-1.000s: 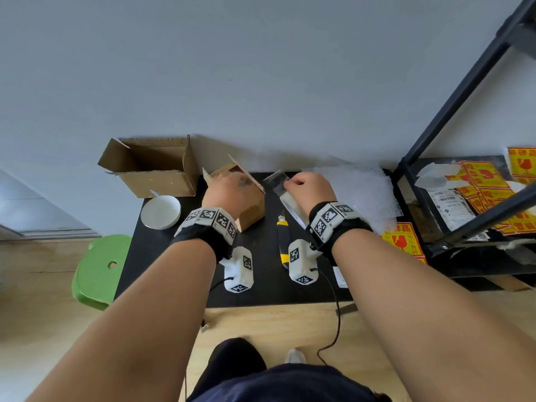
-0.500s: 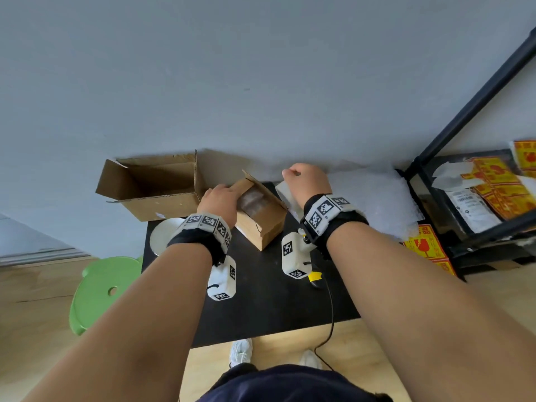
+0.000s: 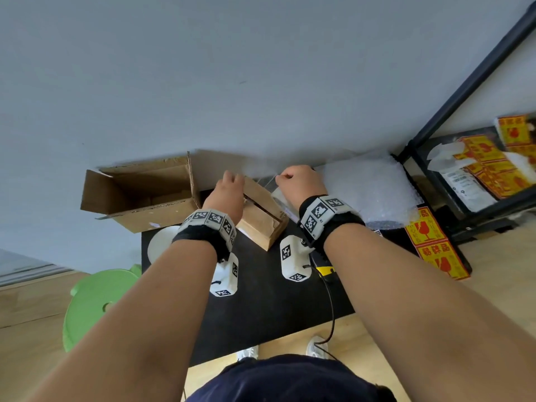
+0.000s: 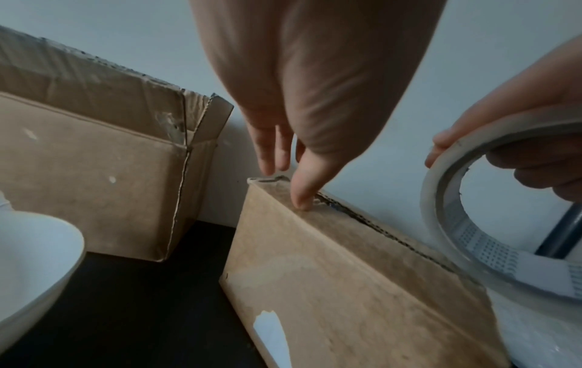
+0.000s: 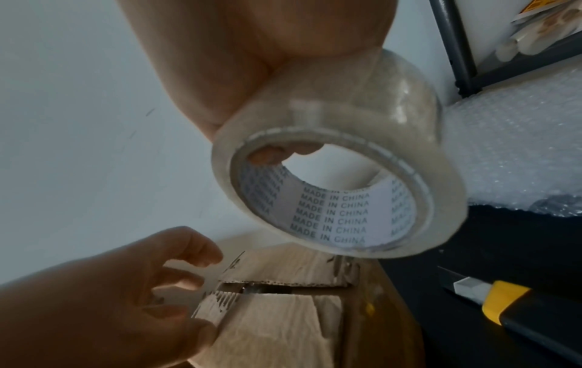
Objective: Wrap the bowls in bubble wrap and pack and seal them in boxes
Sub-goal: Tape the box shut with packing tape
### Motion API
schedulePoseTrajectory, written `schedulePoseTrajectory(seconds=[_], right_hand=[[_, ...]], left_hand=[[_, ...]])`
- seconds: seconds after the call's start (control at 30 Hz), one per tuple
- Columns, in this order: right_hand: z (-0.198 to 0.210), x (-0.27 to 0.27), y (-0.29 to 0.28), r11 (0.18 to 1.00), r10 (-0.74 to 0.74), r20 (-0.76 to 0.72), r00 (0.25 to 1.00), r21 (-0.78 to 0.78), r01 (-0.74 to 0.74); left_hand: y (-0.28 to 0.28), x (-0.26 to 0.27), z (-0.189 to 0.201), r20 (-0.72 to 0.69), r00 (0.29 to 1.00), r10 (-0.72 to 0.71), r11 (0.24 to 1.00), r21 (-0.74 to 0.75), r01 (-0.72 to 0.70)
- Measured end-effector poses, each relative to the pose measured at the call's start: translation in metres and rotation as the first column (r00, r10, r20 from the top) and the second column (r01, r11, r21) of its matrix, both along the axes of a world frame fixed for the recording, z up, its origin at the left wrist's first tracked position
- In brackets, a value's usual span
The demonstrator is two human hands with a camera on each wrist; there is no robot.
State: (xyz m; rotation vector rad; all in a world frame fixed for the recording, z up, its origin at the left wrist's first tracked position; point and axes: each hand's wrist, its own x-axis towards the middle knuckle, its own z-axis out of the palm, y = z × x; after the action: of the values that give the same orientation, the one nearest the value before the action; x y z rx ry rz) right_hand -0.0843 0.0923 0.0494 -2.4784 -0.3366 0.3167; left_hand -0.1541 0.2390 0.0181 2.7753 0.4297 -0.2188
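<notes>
On the black table (image 3: pixel 261 303), a large open box (image 3: pixel 139 198) is seen in the head view beside the small closed box (image 3: pixel 262 219). Only the wrist views show the left hand (image 4: pixel 312 82) pressing its thumb on the small box's worn flap seam, fingers straight, and the right hand (image 5: pixel 252 49) gripping the tape roll (image 5: pixel 340 179) through its core.

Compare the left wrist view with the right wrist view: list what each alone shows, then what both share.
Left wrist only: the white bowl and the large open box.
Right wrist only: the yellow utility knife and the bubble wrap.
Both: the small box, the left hand pressing its flap, and the tape roll gripped by the right hand.
</notes>
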Motion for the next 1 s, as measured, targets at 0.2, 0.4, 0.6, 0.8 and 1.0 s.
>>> schedulePoseTrajectory(seconds=[0.2,0.4,0.6,0.8,1.0], right_hand=[[-0.003,0.006,-0.002,1.000,-0.003,-0.026,1.000,0.006,0.003],[0.005,0.009,-0.007,0.999,-0.023,-0.096,0.995,0.035,0.026],[0.011,-0.001,-0.014,0.995,-0.029,-0.149,0.988,0.090,0.043],[-0.002,-0.010,-0.026,0.994,-0.003,-0.153,0.988,0.109,0.020],[0.001,-0.014,-0.021,0.998,0.035,-0.110,0.993,0.060,-0.028]], left_hand=[[0.013,0.006,-0.002,-0.132,0.991,-0.023,0.996,-0.083,0.012],[0.008,0.000,-0.002,-0.102,0.995,-0.013,0.997,-0.080,0.005],[-0.020,-0.001,-0.006,-0.060,0.998,0.000,0.990,-0.140,-0.008],[-0.026,-0.004,-0.003,-0.053,0.998,0.014,0.987,-0.159,-0.023],[-0.016,-0.011,0.009,0.034,0.948,0.317,0.890,-0.355,-0.285]])
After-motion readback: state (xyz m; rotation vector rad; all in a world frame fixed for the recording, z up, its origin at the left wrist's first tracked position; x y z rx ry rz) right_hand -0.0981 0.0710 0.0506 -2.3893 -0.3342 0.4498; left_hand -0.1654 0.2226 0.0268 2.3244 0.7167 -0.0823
